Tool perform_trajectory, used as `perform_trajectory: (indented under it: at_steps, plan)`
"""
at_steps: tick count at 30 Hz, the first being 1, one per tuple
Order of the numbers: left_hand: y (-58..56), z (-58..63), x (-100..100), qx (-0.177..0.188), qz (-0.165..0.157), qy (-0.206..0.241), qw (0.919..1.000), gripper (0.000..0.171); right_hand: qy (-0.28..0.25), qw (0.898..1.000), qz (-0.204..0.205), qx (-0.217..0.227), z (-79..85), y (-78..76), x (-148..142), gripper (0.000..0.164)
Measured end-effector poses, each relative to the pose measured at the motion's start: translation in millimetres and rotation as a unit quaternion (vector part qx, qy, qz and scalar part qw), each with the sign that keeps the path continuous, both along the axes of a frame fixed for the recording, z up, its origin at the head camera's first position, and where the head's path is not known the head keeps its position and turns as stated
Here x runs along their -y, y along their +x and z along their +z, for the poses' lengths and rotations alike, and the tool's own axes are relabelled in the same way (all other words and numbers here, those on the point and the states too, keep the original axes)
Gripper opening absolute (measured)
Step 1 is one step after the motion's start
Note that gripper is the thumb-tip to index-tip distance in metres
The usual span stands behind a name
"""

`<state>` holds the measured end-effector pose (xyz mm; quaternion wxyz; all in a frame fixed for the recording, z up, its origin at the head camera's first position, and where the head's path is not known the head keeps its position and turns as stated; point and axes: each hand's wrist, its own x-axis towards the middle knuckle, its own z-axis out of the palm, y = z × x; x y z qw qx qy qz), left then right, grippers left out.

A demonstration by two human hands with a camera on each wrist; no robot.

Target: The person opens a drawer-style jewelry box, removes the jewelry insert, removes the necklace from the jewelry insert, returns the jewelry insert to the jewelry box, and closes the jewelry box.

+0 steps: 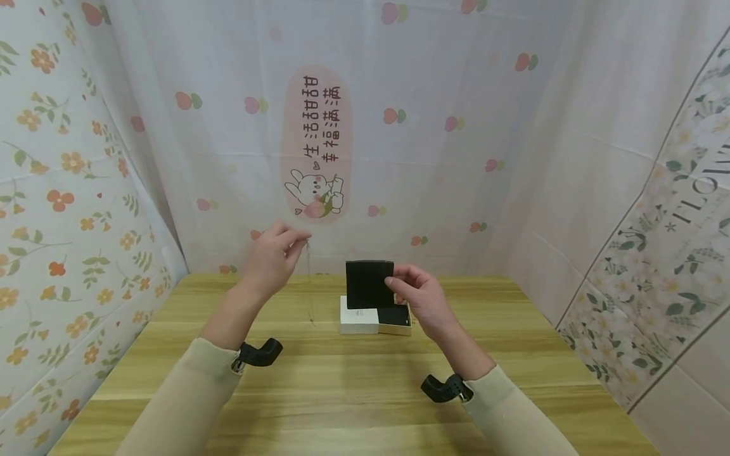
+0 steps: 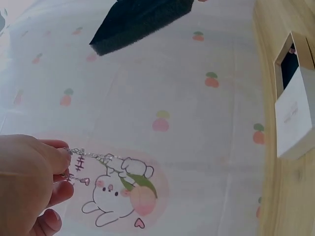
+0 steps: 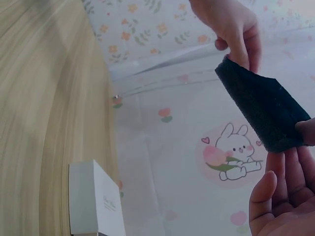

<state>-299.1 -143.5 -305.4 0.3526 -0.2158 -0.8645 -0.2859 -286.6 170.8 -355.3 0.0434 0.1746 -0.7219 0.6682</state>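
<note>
My left hand [image 1: 269, 256] pinches a fine silver necklace [image 2: 93, 154] between thumb and fingertips. Its chain hangs down in a long narrow loop, with a small shiny piece at the low end in the right wrist view. A black square pad [image 1: 369, 285], soft and fuzzy along its edge like a jewellery box insert, is upright in the grip of my right hand [image 1: 423, 294], thumb on its near face. Behind and below the pad, a white box lid [image 1: 358, 325] lies on the table against an open box base [image 1: 396, 330] with a black inside.
The wood-grain table [image 1: 319, 405] runs back to a white curtain [image 1: 445, 164] printed with fruits and a rabbit. Floral cloth [image 1: 68, 221] hangs at the left and another patterned cloth [image 1: 656, 285] at the right. Black camera mounts [image 1: 262, 352] sit on both wrists.
</note>
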Motion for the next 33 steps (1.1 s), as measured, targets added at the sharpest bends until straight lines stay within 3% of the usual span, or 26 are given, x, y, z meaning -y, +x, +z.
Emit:
perform_trajectory:
  at_steps: [9, 20, 33]
  plan:
    - [-2.5, -13.1, 14.7, 0.005, 0.008, 0.005, 0.9999, 0.019, -0.003, 1.0, -0.001, 0.003, 0.7, -0.5, -2.6, 0.018]
    - [2.9, -25.3, 30.2, 0.015, 0.035, -0.011, 0.9992, 0.018, -0.005, 1.0, -0.001, 0.014, -0.2, 0.6, -2.8, 0.013]
    - [6.5, -43.0, 47.3, 0.013, 0.039, -0.013, 0.9991, 0.017, -0.003, 1.0, 0.001, 0.013, -5.6, -0.1, -5.7, 0.013]
